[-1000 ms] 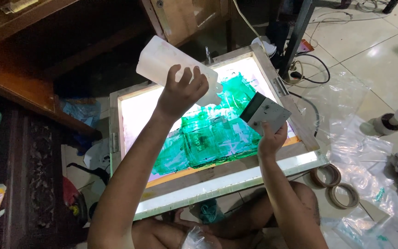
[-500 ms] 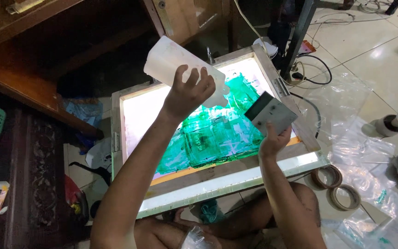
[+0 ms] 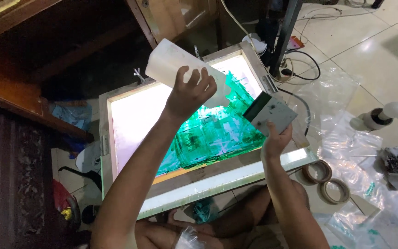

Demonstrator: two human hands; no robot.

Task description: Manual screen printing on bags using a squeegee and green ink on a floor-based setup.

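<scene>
My left hand (image 3: pixel 189 92) grips a white plastic bottle (image 3: pixel 171 63), tipped with its mouth down over a wooden-framed screen (image 3: pixel 104 138) lit from beneath. Green ink (image 3: pixel 217 131) is smeared across the right half of the mesh. My right hand (image 3: pixel 275 138) holds a flat grey scraper (image 3: pixel 270 113) upright at the screen's right edge, its dark blade toward the ink. The bottle's mouth is hidden behind my left hand.
Two tape rolls (image 3: pixel 325 180) lie on the tiled floor to the right, among clear plastic sheets (image 3: pixel 346 138). A light bulb in a socket (image 3: pixel 383 114) and cables (image 3: pixel 300 64) lie further right. Dark wooden furniture (image 3: pixel 14 92) stands at left. My bare legs sit under the frame's near edge.
The bottle has stayed raised and tilted over the screen, shifting a little. The scraper hand has held its place at the right edge.
</scene>
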